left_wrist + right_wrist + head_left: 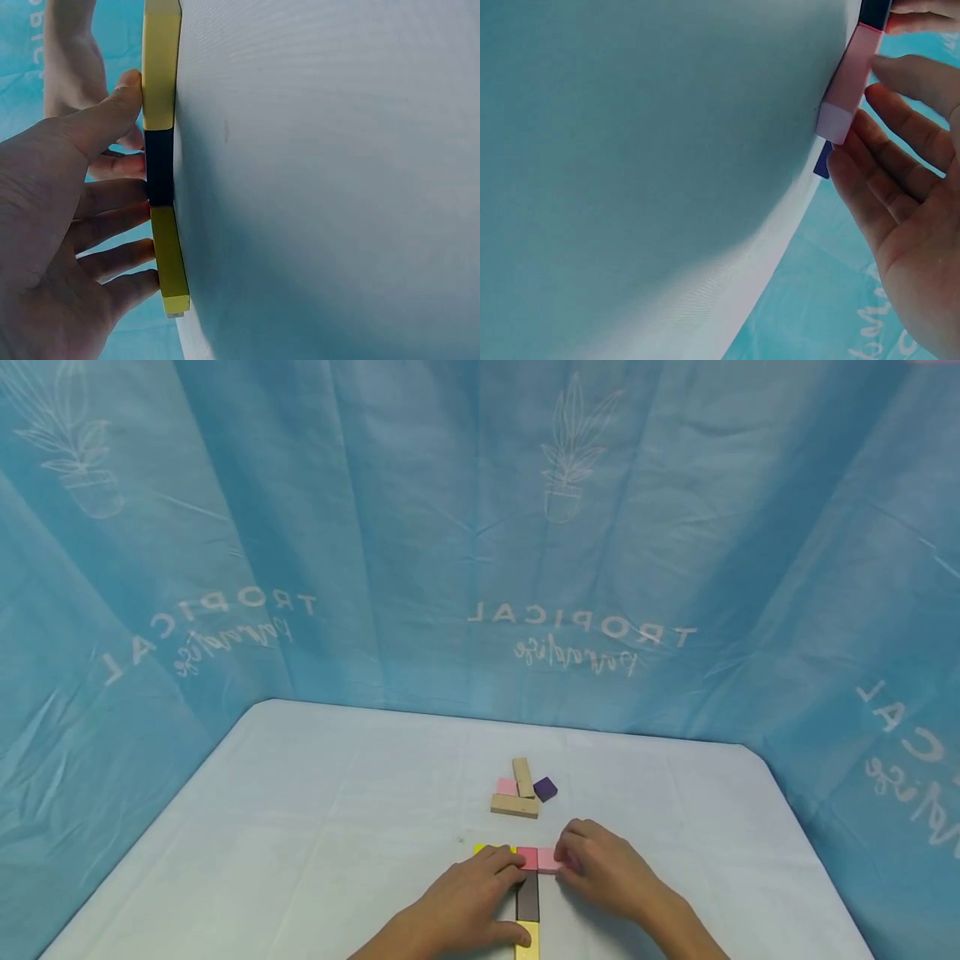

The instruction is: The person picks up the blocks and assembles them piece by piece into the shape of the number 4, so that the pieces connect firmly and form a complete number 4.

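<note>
Blocks, in a joined T-shaped set, lay flat near the front of the table (360,835), between a person's two hands.

Crossbar: one yellow block (171,259) to the left, one red block (528,858) in the middle, one light pink block (548,860) to the right, placed end to end.

Stem: one dark brown block (528,896) below the red piece, touching it; one pale yellow block (528,941) after that, running on toward the person.

Left hand (480,900): spread over the left side of the set, thumb tip on the pale yellow block, other fingertips reaching the yellow block and the area where the red and dark brown pieces met.

Right hand (606,870): fingers bent at the outer end of the crossbar, pinching the light pink block, thumb on the side nearer the person and fingers on the far side.

Loose group, beyond the set and apart from it: one plain wooden block (514,805) lying crosswise; a second wooden stick (522,777) pointing away behind it; one small pink square (507,787) to the left of the stick; one purple square (545,789), turned at an angle, to its right.

Surroundings: white cloth on the table; blue curtain (420,527) behind, printed with potted plants and mirrored lettering.
</note>
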A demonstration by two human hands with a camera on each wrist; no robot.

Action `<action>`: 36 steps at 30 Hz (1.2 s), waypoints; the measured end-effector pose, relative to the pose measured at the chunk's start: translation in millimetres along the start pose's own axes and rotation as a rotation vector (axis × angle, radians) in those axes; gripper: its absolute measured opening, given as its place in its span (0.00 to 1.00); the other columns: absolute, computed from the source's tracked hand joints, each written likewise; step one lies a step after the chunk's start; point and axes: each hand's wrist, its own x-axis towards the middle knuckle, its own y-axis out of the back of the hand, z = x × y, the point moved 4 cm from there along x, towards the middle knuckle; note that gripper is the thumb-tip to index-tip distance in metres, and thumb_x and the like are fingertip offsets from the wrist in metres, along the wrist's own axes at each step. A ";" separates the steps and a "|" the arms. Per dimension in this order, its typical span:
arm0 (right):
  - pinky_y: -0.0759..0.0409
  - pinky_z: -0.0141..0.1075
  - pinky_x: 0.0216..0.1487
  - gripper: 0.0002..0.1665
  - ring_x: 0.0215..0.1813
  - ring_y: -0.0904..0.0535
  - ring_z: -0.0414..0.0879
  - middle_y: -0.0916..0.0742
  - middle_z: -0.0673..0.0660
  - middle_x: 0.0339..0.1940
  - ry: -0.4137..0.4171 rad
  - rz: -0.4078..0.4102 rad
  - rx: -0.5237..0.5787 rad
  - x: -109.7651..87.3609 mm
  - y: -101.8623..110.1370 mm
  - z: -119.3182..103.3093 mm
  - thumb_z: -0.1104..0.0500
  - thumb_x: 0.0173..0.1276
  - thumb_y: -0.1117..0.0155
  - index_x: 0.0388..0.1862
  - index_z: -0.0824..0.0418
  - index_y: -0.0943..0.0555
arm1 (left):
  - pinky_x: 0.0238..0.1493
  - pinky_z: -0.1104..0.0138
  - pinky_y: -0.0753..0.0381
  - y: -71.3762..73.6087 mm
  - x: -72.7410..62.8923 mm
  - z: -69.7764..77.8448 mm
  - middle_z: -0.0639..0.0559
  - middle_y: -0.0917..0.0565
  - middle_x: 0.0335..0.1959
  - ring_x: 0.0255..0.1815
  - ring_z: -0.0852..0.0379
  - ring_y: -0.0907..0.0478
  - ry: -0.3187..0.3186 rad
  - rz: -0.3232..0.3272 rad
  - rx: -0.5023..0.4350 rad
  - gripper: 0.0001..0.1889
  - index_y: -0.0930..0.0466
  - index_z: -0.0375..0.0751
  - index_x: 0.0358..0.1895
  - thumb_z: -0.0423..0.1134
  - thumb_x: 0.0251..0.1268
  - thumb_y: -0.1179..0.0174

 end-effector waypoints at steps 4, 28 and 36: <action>0.23 0.33 0.38 0.05 0.36 0.30 0.35 0.24 0.38 0.33 -0.012 0.003 0.003 3.8 1.8 0.2 0.50 0.60 0.30 0.33 0.46 0.18 | 0.56 0.59 0.26 0.5 -1.0 0.1 0.60 0.29 0.61 0.66 0.58 0.36 -0.008 0.013 0.005 0.38 0.22 0.50 0.57 0.74 0.50 0.45; 0.22 0.39 0.45 0.08 0.42 0.24 0.38 0.18 0.45 0.37 -0.140 0.048 0.030 49.2 -0.7 9.6 0.52 0.61 0.32 0.40 0.50 0.17 | 0.53 0.61 0.24 -0.9 -1.6 -0.3 0.60 0.29 0.61 0.66 0.58 0.36 -0.042 0.068 0.024 0.37 0.22 0.47 0.55 0.73 0.52 0.44; 0.21 0.41 0.47 0.07 0.43 0.24 0.40 0.19 0.44 0.37 -0.171 0.055 0.000 58.0 -4.3 9.3 0.52 0.61 0.31 0.39 0.49 0.17 | 0.52 0.61 0.24 0.5 -2.2 0.8 0.59 0.28 0.61 0.65 0.58 0.35 -0.039 0.068 0.027 0.37 0.22 0.47 0.55 0.72 0.51 0.42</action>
